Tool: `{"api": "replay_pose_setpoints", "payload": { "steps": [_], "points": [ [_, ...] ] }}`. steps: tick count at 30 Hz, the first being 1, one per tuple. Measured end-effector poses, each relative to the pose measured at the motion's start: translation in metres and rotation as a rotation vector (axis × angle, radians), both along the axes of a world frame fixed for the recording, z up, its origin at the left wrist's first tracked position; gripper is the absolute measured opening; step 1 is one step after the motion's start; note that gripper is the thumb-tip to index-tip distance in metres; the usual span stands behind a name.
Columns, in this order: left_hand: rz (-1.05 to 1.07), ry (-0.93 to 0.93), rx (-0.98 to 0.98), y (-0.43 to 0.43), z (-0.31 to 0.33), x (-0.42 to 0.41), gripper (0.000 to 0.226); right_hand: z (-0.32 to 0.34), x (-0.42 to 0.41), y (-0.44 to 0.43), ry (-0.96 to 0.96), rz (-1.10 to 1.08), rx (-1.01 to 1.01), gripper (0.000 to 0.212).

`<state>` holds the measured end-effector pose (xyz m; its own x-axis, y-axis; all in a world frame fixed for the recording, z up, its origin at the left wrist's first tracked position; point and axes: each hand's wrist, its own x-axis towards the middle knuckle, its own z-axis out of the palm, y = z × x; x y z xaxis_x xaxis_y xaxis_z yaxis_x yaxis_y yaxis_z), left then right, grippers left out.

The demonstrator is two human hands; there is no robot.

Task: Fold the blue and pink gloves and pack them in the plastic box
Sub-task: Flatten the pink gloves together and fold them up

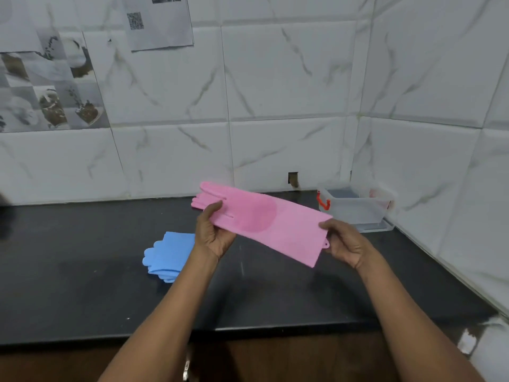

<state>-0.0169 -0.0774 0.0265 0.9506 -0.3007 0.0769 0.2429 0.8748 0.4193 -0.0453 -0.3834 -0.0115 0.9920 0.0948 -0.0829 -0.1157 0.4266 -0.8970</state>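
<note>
A pink glove [264,220] is stretched flat in the air above the black counter, fingers pointing to the back left. My left hand [213,232] pinches it near the finger end, thumb on top. My right hand [345,242] grips the cuff corner at the right. A folded blue glove [168,255] lies on the counter, left of my left wrist, its fingertips to the left. The clear plastic box [355,205] with an orange latch stands open at the back right corner, right of the pink glove.
The black counter [82,271] runs from the tiled back wall to a front edge near my forearms. A tiled side wall closes off the right. A flat clear lid lies under or beside the box.
</note>
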Motion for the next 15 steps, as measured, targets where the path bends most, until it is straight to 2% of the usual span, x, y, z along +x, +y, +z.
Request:
{"api": "replay_pose_setpoints", "payload": {
  "steps": [1, 3, 5, 6, 8, 10, 15],
  "points": [
    [-0.008, 0.017, 0.018, 0.011, -0.011, -0.004, 0.051, 0.002, -0.001, -0.002, 0.04, -0.073, -0.03, 0.055],
    [-0.042, 0.14, 0.163, 0.028, -0.035, -0.012, 0.048, 0.003, -0.004, -0.003, 0.158, -0.181, -0.273, 0.038],
    [-0.049, 0.257, 0.418, 0.035, -0.053, -0.019, 0.039, -0.003, -0.008, -0.003, 0.264, -0.233, -0.532, 0.027],
    [-0.009, 0.305, 0.564, 0.035, -0.057, -0.021, 0.035, -0.006, -0.009, -0.002, 0.283, -0.259, -0.6, 0.024],
    [0.138, 0.346, 0.791, 0.032, -0.057, -0.021, 0.033, -0.012, -0.012, 0.001, 0.258, -0.313, -0.647, 0.021],
    [0.25, 0.326, 0.92, 0.029, -0.054, -0.017, 0.036, -0.015, -0.016, 0.007, 0.203, -0.34, -0.703, 0.022],
    [0.367, 0.296, 1.251, 0.021, -0.057, -0.015, 0.025, -0.027, -0.018, 0.021, 0.135, -0.445, -0.969, 0.023]
  ]
}}
